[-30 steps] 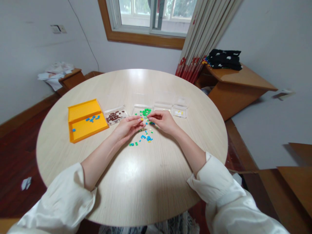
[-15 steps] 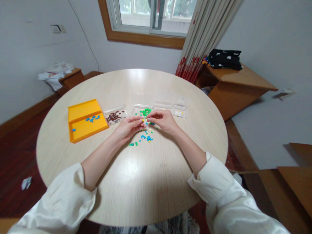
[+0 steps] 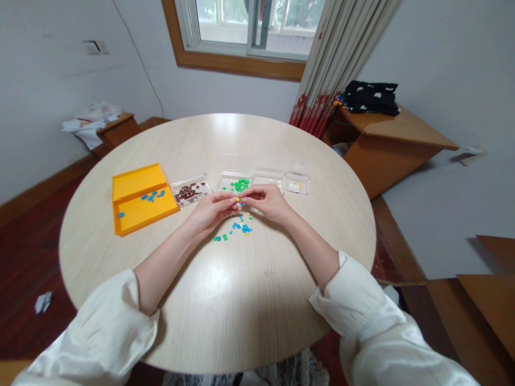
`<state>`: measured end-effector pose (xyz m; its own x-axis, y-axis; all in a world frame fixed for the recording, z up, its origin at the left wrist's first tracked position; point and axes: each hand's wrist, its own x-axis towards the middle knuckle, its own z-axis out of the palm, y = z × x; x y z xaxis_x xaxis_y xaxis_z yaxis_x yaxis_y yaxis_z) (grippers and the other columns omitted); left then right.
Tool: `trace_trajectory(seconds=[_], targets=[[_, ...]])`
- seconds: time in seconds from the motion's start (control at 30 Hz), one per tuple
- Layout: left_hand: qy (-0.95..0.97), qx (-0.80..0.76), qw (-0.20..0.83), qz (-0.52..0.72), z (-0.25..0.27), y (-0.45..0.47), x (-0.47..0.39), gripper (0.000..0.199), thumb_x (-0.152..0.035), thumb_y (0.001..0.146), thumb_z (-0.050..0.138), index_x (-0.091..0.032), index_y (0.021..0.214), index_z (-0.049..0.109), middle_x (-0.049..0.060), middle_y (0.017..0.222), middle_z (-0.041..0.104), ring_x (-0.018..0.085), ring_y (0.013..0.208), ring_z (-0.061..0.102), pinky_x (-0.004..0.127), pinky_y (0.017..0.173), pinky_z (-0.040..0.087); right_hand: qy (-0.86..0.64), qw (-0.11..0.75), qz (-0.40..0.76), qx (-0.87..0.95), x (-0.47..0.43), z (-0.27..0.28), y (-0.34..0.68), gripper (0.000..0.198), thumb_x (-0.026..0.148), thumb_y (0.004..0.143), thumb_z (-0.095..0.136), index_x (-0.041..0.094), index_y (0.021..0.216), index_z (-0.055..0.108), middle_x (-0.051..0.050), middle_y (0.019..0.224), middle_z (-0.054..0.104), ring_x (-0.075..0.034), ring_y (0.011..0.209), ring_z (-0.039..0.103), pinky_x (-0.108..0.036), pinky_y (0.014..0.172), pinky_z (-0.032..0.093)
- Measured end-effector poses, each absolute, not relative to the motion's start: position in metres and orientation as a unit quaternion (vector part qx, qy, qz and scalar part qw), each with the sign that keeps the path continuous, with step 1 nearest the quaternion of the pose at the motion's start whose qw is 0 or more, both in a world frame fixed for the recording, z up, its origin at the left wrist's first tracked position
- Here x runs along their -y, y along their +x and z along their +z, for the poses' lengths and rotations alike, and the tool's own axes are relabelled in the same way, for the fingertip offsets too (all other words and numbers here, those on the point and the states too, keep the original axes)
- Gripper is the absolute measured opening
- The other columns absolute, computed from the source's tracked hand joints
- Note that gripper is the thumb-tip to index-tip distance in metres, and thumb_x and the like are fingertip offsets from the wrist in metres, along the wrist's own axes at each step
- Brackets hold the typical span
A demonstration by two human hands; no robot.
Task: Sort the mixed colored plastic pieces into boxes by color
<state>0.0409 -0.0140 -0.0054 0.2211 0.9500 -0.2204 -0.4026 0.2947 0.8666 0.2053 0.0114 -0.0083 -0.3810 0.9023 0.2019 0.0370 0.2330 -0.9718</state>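
On the round pale-wood surface, an open yellow rectangular box sits at nine o'clock from my left hand and narrowed right hand. Between them, the left pinches a tiny yellow piece; the right's hold I cannot tell.

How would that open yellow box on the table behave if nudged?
The yellow box would probably slide rather than tip, since it lies broad and low on the table. Its straight, thin walls suggest stiff, light plastic. The blue pieces inside look loose and scattered, so they'd likely shift.
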Motion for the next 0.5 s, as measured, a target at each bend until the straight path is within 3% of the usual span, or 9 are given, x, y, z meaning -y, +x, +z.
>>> trace_trajectory(seconds=[0.5], targets=[[0.346, -0.392, 0.7, 0.486, -0.0034, 0.042, 0.0147, 0.009, -0.007, 0.062, 0.071, -0.009, 0.068, 0.065, 0.005, 0.064, 0.067, 0.009, 0.057, 0.06, 0.026, 0.068, 0.052, -0.357, 0.459, 0.512, 0.633, -0.0101, -0.0085, 0.204, 0.016, 0.027, 0.06, 0.074, 0.015, 0.067, 0.066, 0.0, 0.067, 0.066, -0.011, 0.065, 0.061, -0.028, 0.069, 0.052]])
